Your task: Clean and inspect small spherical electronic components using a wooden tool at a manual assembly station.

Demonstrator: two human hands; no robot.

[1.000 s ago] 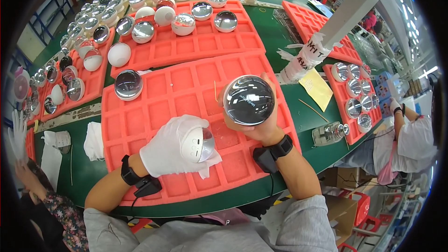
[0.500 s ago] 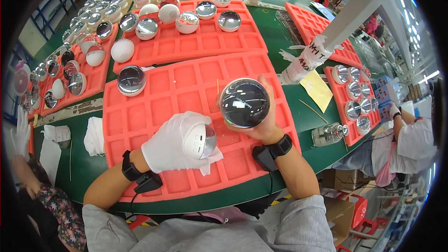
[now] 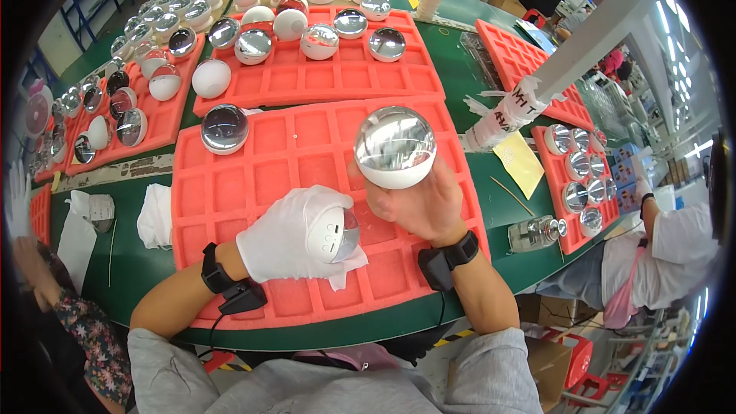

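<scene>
My left hand (image 3: pixel 277 236), in a white glove, is closed around a small ball-shaped device with a white back and a clear dome (image 3: pixel 333 236). Small openings show on its white side. A white cloth (image 3: pixel 349 263) pokes out beneath it. My right hand (image 3: pixel 431 204) is bare and grips a larger ball with a shiny clear dome above a white base (image 3: pixel 395 147), fingers curled around its underside. Both hands are over a pink foam tray (image 3: pixel 214 233) with square pockets. On that tray's far left corner rests a dark-domed ball (image 3: pixel 225 129).
Farther trays (image 3: pixel 322 77) hold several domed balls. To the right are a taped post (image 3: pixel 510 113), a yellow paper (image 3: pixel 520 162), a thin stick (image 3: pixel 512 197), a glass bottle (image 3: pixel 535 234) and another filled tray (image 3: pixel 553 159). White cloth (image 3: pixel 156 217) lies left. Co-workers sit at both sides.
My right hand has tilted its ball, so the dark face seen before gives way to a shiny dome over the white base. My left hand keeps its hold on the smaller device.
</scene>
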